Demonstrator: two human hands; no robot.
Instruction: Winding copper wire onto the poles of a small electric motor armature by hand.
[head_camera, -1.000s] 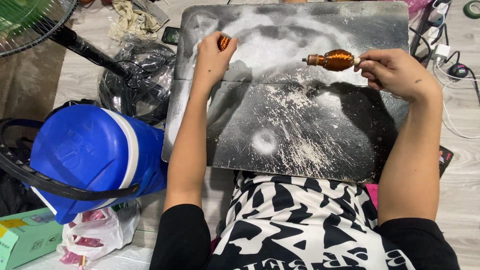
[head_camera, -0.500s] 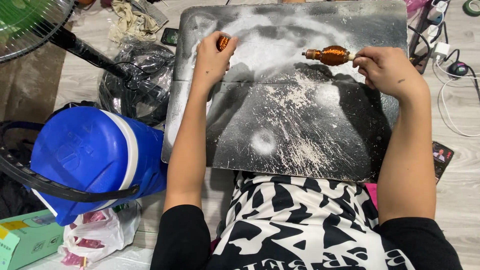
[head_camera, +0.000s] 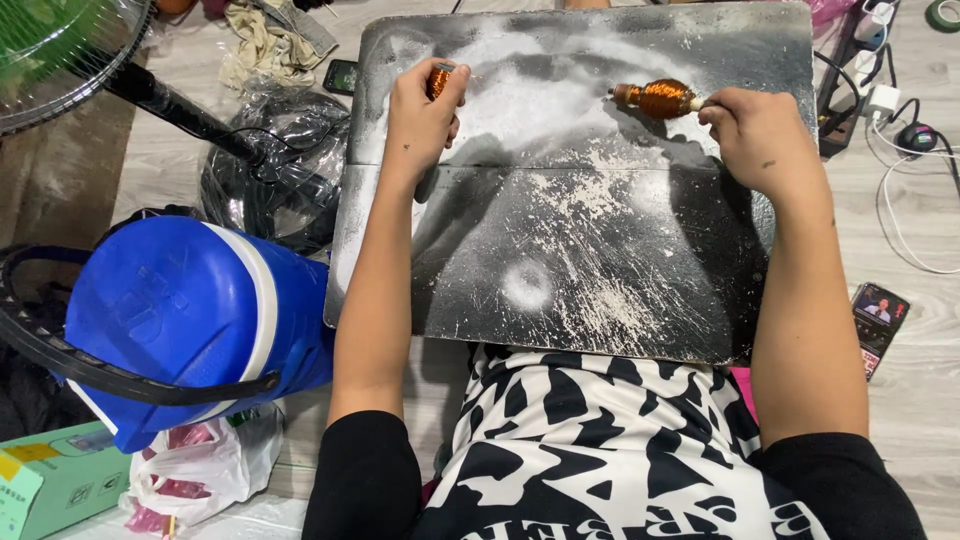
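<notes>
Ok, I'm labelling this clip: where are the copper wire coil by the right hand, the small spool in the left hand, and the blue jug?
copper wire coil (head_camera: 662, 98), head view, middle of winding.
small spool (head_camera: 439, 79), head view, exposed copper side.
blue jug (head_camera: 180, 310), head view, body.

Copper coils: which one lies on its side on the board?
The larger coil, held by the right hand. It lies lengthwise on the dark board; the small one sits inside the left hand.

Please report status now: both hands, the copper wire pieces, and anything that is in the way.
Left hand shut on small copper coil. Right hand shut on stem of wound copper spindle, over dusty dark board. Nothing between the hands.
</notes>
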